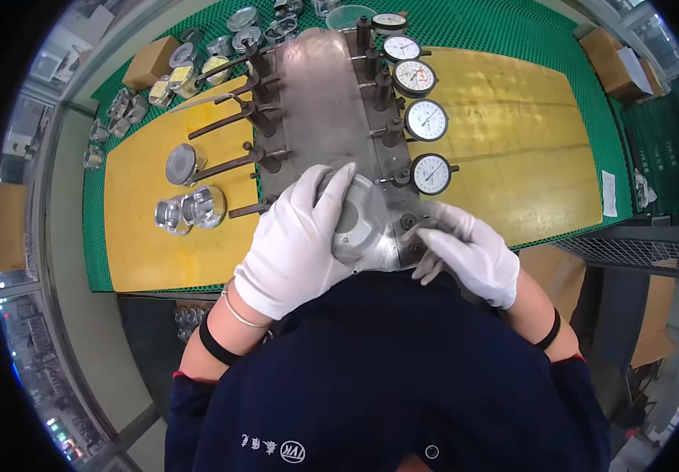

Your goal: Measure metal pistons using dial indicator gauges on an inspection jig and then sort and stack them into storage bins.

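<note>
My left hand (296,244), in a white glove, is closed round the left side of a round grey metal piston (361,206). The piston rests on the near end of a long steel plate (320,102), its flat crown facing up; the hand hides part of it. My right hand (473,256), gloved too, is at the plate's near right corner, beside two dark bolts (409,221). Its fingers are smeared by motion, so I cannot make out anything in them. The nearest dial gauge (432,174) is just beyond that hand.
Several gauges and clamp posts (383,90) line the plate's right side; posts with long bars (221,169) flank its left. Loose pistons (203,206) stand on the yellow board (512,141). More pistons and a cardboard box (151,63) sit on the green mat at the back left.
</note>
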`<state>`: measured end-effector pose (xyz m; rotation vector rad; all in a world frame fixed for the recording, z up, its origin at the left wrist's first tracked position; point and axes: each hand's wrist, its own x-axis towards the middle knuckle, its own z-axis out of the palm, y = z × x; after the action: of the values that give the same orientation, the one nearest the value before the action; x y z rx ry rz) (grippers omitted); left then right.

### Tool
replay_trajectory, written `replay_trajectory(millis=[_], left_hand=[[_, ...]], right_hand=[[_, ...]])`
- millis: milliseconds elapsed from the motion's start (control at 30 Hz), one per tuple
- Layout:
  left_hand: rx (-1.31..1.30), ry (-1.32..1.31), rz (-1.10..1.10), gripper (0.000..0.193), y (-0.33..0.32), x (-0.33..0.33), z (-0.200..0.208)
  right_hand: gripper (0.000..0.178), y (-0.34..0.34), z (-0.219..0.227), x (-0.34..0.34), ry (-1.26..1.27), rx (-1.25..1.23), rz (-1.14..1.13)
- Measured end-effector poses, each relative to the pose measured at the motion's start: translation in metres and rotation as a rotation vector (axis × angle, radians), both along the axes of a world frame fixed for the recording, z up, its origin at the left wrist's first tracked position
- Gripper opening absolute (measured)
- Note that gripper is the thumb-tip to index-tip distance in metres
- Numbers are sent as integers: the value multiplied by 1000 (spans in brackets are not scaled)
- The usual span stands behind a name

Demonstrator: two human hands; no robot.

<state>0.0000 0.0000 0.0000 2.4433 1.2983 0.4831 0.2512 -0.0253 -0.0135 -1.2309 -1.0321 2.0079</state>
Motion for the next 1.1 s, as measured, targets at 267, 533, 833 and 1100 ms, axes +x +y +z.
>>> replay_trajectory(millis=[267,533,833,1100], left_hand=[[117,-37,4,84,11,-5,-23],[31,-83,105,84,15,-9,-35],[70,-174,91,84,23,-8,-41],[77,-200,109,83,24,-6,-45]], right_hand=[[69,6,-5,-27,-103,-51,214],[86,4,-19,-40,-167,11,260],[87,11,-21,-40,-151,-11,280],[92,12,-25,-40,-159,-12,246]])
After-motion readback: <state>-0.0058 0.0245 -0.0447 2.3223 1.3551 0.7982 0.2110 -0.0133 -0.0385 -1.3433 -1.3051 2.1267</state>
